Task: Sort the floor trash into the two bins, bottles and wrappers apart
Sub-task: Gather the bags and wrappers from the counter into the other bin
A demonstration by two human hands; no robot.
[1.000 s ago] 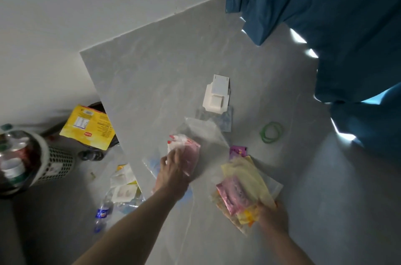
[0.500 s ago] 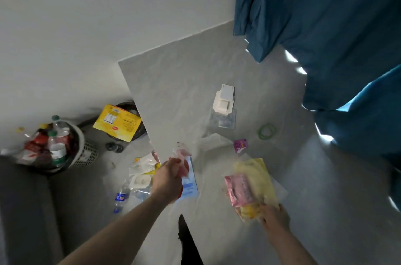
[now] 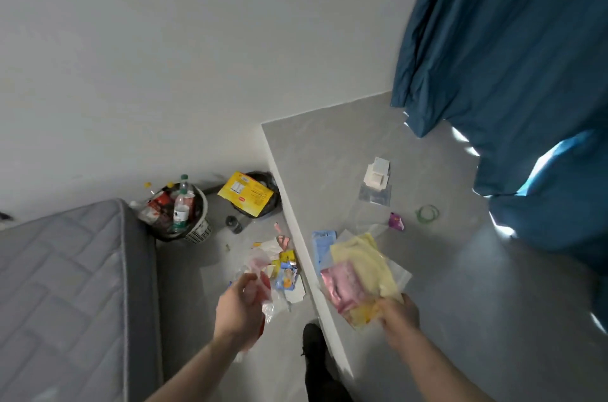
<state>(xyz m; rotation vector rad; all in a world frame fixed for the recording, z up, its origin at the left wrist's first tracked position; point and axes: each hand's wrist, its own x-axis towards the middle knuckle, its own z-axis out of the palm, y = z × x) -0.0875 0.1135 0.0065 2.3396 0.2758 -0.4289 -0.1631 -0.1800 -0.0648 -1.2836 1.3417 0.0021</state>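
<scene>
- The left hand (image 3: 239, 309) is raised over the floor (image 3: 184, 319), just off the counter's (image 3: 460, 286) left edge. Its fingers (image 3: 245, 281) are curled round a crumpled clear-and-pink wrapper (image 3: 260, 270), which is blurred.
- The right hand (image 3: 399, 316) is above the counter near its left edge. It grips a bundle of wrappers (image 3: 358, 276) at the bundle's lower end, fingers closed round it; a pale yellow packet and a pink packet lie uppermost in the bundle.
- A light blue packet (image 3: 320, 245) lies flat on the counter just beside the bundle, close to the left edge.
- Farther in on the counter are a small purple wrapper (image 3: 395, 221), a green rubber band (image 3: 427, 213), a clear bag (image 3: 375, 194), and white card packaging (image 3: 377, 174) resting on that bag's far end.
- On the floor below the left edge lies a loose heap of wrappers (image 3: 283, 266), yellow, blue, white and pink among them.
- A white mesh bin (image 3: 199, 224) stands on the floor by the corner of a grey mattress (image 3: 65, 286); bottles (image 3: 179, 204) stand and lean inside it.
- A black-lined bin (image 3: 271, 189) sits against the counter's left edge, near the far corner, with a yellow packet (image 3: 245, 192) lying across its mouth.
- A small dark object (image 3: 234, 224) lies on the floor between the two bins; I cannot tell what it is.
- A blue curtain (image 3: 510, 56) hangs over the counter's far right side.
- A dark shoe (image 3: 314, 340) shows on the floor by the near part of the left edge.
</scene>
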